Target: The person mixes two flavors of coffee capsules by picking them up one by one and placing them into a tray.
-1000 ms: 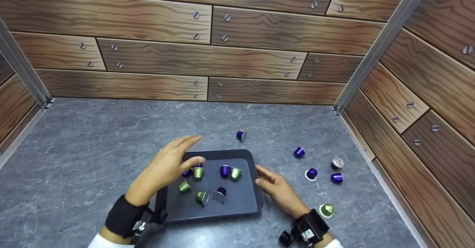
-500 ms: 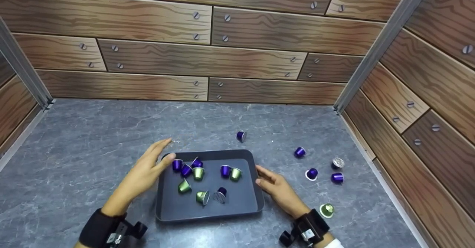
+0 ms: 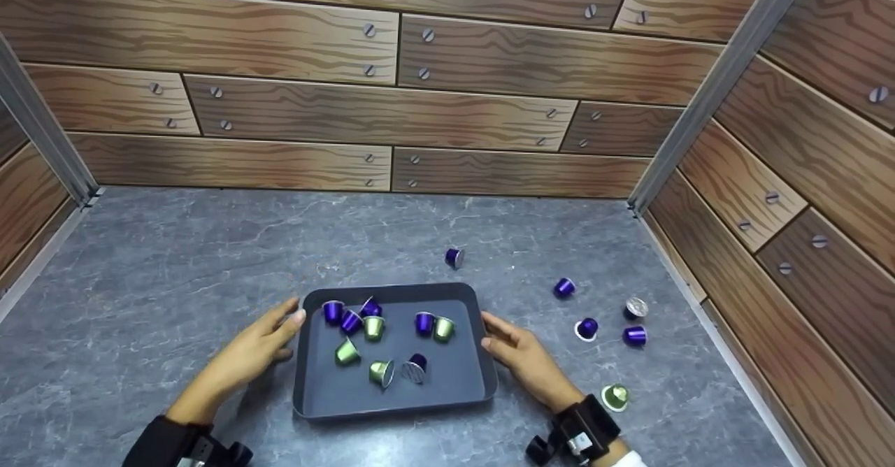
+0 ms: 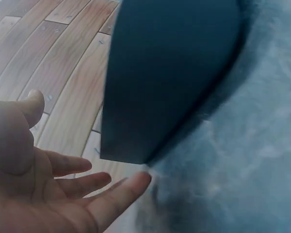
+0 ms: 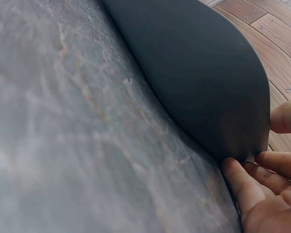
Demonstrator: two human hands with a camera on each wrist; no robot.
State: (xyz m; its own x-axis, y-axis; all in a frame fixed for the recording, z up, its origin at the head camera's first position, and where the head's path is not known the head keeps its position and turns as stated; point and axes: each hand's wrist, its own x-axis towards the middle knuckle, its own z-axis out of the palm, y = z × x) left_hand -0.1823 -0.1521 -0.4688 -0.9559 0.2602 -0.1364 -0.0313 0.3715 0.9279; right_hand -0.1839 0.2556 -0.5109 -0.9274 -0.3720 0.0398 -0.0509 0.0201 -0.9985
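Observation:
A dark grey tray (image 3: 454, 379) sits on the marbled surface, with several purple coffee capsules (image 3: 424, 323) and green coffee capsules (image 3: 374, 328) lying in it. My left hand (image 3: 252, 355) is beside the tray's left side, fingers spread and holding nothing; its thumb comes close to the rim. In the left wrist view, the fingertips of that hand (image 4: 72, 194) lie near the tray's lower edge; whether they touch it I cannot tell. Against the tray's right outer wall, my right hand (image 3: 528, 362) rests its fingertips; the right wrist view shows them low on the wall (image 5: 203, 87).
Loose on the surface to the right lie several purple capsules (image 3: 564, 287), one foil side up (image 3: 636, 307), and a green capsule (image 3: 616, 397). Another purple capsule (image 3: 454, 257) lies behind the tray. Wood-patterned panels (image 3: 391, 117) enclose the back and sides.
My left hand has moved from over the tray's back left corner out to its left side and lower, uncovering purple capsules there. The right hand and tray stay put.

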